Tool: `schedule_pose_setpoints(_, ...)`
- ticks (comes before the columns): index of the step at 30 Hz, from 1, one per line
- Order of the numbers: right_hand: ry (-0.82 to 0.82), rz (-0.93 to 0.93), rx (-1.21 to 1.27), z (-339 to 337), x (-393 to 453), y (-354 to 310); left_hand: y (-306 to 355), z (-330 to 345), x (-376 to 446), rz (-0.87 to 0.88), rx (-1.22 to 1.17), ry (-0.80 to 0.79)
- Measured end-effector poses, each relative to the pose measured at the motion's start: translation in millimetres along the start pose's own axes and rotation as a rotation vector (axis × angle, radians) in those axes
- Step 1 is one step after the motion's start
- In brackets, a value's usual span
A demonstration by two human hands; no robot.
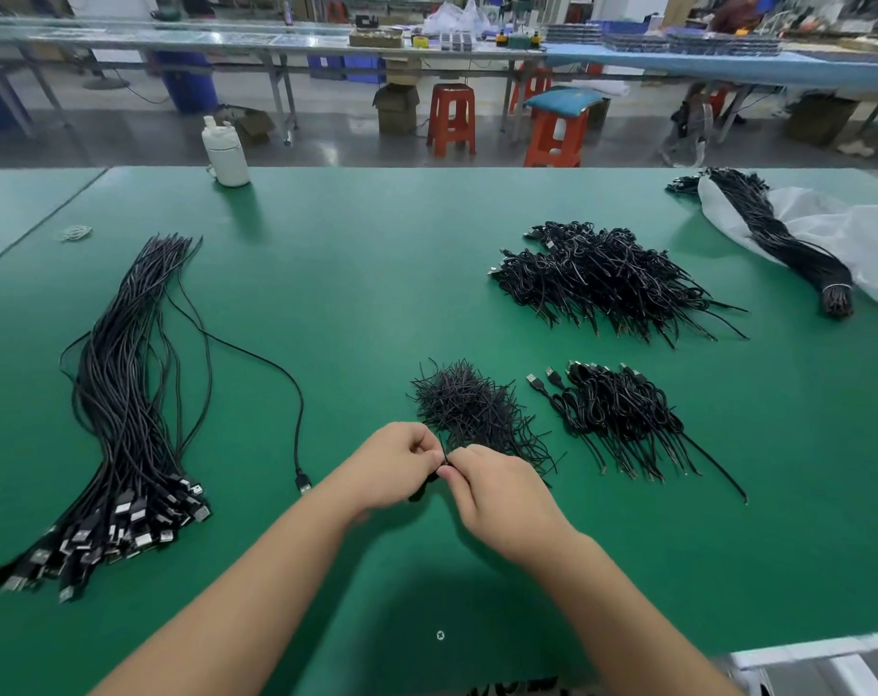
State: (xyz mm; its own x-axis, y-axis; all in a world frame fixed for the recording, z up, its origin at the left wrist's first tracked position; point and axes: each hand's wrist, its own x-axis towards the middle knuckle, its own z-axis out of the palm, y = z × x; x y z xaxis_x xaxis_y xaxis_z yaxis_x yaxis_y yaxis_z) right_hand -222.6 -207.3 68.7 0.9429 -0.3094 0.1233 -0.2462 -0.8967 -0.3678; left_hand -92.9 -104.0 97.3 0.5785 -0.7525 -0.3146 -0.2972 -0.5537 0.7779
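Note:
My left hand [394,467] and my right hand [502,499] meet over the near middle of the green table [356,293]. Both pinch a thin black twist tie [444,452] that stands up between the fingertips. A small coiled black cable [423,489] shows beneath the hands, mostly hidden by them. Just beyond lies a heap of loose black twist ties [469,406]. A long bundle of straight black USB cables [130,409] lies at the left, plugs toward me, with a single loose cable [276,374] beside it.
Tied coiled cables form a small pile [622,414] at the right and a bigger pile [602,278] behind it. A bound cable bundle [778,238] lies on a white plastic bag [858,233] at far right. A white bottle [226,153] stands at the far edge.

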Motion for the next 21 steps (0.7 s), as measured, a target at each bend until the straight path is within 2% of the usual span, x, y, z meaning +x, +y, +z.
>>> schedule_pose_setpoints(3,0.07,0.028,0.055,2,-1,-1,1,0,-1,-0.043,-0.136,-0.009)
schedule_pose_setpoints(8,0.141,0.029,0.013,1,-2,-3,4,0,-1,-0.068,-0.176,0.035)
schedule_pose_setpoints(12,0.148,-0.062,-0.084,-2,-2,-3,3,-2,1,-0.104,-0.186,0.033)
schedule_pose_setpoints(18,0.283,-0.184,-0.132,-3,-6,0,-3,-7,1,-0.145,-0.311,-0.064)
schedule_pose_setpoints(21,0.297,-0.236,-0.162,-3,-5,3,-6,-5,1,-0.151,-0.356,0.018)
